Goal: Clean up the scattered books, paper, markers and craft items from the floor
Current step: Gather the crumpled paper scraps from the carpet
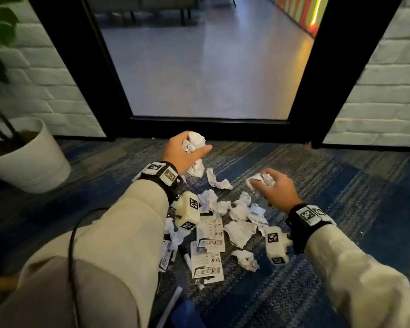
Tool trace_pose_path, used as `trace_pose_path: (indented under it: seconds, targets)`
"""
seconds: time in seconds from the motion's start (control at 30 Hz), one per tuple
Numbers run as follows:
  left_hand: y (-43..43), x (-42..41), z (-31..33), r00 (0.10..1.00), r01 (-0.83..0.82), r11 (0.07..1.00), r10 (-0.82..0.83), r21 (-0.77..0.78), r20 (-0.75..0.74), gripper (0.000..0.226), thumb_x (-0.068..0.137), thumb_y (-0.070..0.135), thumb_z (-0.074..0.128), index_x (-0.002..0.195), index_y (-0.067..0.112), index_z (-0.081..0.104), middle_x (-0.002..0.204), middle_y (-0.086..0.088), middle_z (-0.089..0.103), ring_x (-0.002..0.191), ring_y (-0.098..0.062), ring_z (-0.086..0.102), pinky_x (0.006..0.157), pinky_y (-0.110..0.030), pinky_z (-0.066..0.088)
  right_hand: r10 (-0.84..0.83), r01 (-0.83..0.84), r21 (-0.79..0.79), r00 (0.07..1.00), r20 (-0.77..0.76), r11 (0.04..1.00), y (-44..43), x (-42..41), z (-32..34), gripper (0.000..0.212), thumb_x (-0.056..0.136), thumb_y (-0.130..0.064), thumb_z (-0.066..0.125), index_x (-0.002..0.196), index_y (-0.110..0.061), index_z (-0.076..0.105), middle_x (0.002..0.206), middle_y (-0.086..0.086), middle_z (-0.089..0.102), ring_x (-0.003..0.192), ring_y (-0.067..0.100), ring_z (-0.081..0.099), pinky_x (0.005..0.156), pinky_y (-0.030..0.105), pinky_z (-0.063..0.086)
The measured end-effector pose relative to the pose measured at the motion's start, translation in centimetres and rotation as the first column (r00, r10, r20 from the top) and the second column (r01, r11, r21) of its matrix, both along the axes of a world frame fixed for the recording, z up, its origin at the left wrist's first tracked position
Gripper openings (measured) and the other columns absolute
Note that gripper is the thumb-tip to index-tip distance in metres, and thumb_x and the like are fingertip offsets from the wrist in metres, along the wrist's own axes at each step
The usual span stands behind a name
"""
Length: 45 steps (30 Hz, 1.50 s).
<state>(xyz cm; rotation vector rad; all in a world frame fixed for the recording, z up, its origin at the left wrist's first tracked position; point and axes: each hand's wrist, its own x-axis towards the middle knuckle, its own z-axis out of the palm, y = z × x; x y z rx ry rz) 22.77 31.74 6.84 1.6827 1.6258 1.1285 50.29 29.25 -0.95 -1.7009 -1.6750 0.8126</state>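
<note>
Printed cards [208, 256] and crumpled scraps [239, 229] lay strewn on the carpet [317, 268] beneath the wrists. Farther out, the right hand [276, 188] curled its fingers round a wad [260, 179]; beyond it, the left hand [182, 150] clutched a second wad [194, 140]. With both fists full, grabbing more risked loosely held balls dropping to the floor.

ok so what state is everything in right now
left hand, gripping a crumpled paper ball
right hand, gripping a second paper wad
loose paper scraps, crumpled, scattered on the carpet
printed cards, flat, lying on the carpet
plant pot, upright by the wall
</note>
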Motion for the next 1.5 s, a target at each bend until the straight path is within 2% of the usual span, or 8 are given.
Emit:
trace_pose_path:
  seconds: [0.2,0.47,0.7,0.8,0.93,1.13,1.4,1.5]
  targets:
    - [-6.0,-8.9,10.0,0.998,-0.023,0.984,0.033,0.179,-0.053,0.04,0.074,0.036,0.085,0.104,0.015,0.07,0.094,0.002,0.072,0.084,-0.011,0.066,0.074,-0.018,0.051,0.165,-0.052,0.303,0.918,-0.36,0.952,-2.3,-12.5,12.5,0.02,0.087,-0.032,0.073,0.081,-0.023,0.056,0.067,-0.003,0.06,0.053,0.006,0.054,0.048,0.022,0.045]
    - [-25.2,-25.4,26.1,0.964,-0.077,0.851,0.196,0.519,-0.179,0.036,0.079,0.027,0.083,0.108,0.01,0.07,0.102,-0.001,0.073,0.095,-0.008,0.067,0.085,-0.018,0.052,0.541,-0.215,0.556,0.654,-0.529,0.803,-13.7,-33.7,27.5,0.026,0.087,-0.033,0.073,0.086,-0.012,0.058,0.078,0.027,0.063,0.06,0.022,0.055,0.05,0.036,0.043]
    - [-44.4,-39.4,33.4,0.835,-0.372,0.646,0.546,0.667,-0.063,0.037,0.081,0.032,0.08,0.112,0.014,0.067,0.098,0.01,0.071,0.09,0.002,0.066,0.081,-0.012,0.049,0.791,-0.323,0.733,0.383,-0.477,0.599,-26.2,-49.9,37.0,0.027,0.094,-0.027,0.065,0.118,-0.022,0.055,0.08,0.005,0.061,0.049,0.005,0.052,0.039,0.018,0.038]
    - [-53.2,-45.0,33.3,0.727,-0.508,0.5,0.686,0.701,0.038,0.036,0.082,0.033,0.079,0.112,0.015,0.069,0.098,0.01,0.072,0.089,0.002,0.067,0.083,-0.018,0.052,0.871,-0.428,0.76,0.288,-0.399,0.489,-31.9,-57.0,38.1,0.037,0.096,-0.034,0.062,0.132,-0.035,0.054,0.107,0.013,0.066,0.064,0.007,0.057,0.049,0.02,0.046]
    - [-62.8,-51.3,30.8,0.578,-0.648,0.309,0.795,0.696,0.185,0.035,0.083,0.034,0.078,0.111,0.015,0.069,0.097,0.002,0.072,0.087,-0.011,0.068,0.087,-0.038,0.057,0.928,-0.505,0.78,0.151,-0.341,0.369,-38.8,-64.5,38.1,0.018,0.097,-0.025,0.062,0.112,-0.018,0.066,0.094,0.006,0.065,0.054,0.011,0.055,0.046,0.025,0.045]
    - [-73.0,-58.4,23.7,0.345,-0.811,0.085,0.868,0.578,0.357,0.04,0.083,0.037,0.078,0.109,0.008,0.07,0.093,-0.009,0.073,0.076,-0.014,0.068,0.074,-0.026,0.056,0.925,-0.594,0.753,-0.039,-0.377,0.281,-47.6,-73.6,35.8,0.015,0.096,-0.022,0.062,0.108,-0.015,0.068,0.095,0.003,0.069,0.079,0.015,0.065,0.065,0.028,0.052]
    - [-78.1,-64.0,12.3,0.061,-0.944,-0.051,0.943,0.327,0.326,0.02,0.081,0.034,0.08,0.093,0.022,0.069,0.078,0.013,0.068,0.065,0.012,0.06,0.067,-0.006,0.045,0.879,-0.838,0.479,0.001,-0.477,0.261,-56.0,-86.2,25.5,0.016,0.096,-0.024,0.061,0.108,-0.015,0.068,0.08,0.008,0.066,0.057,0.016,0.057,0.048,0.027,0.046]
    - [-79.2,-65.5,9.3,0.0,-0.976,-0.043,0.98,0.213,0.201,0.017,0.083,0.034,0.077,0.094,0.026,0.066,0.081,0.009,0.067,0.074,-0.006,0.063,0.069,-0.021,0.045,0.886,-0.897,0.363,0.061,-0.46,0.251,-58.0,-90.1,21.0,0.021,0.094,-0.036,0.062,0.106,-0.02,0.067,0.088,0.004,0.068,0.07,0.016,0.061,0.054,0.027,0.05]
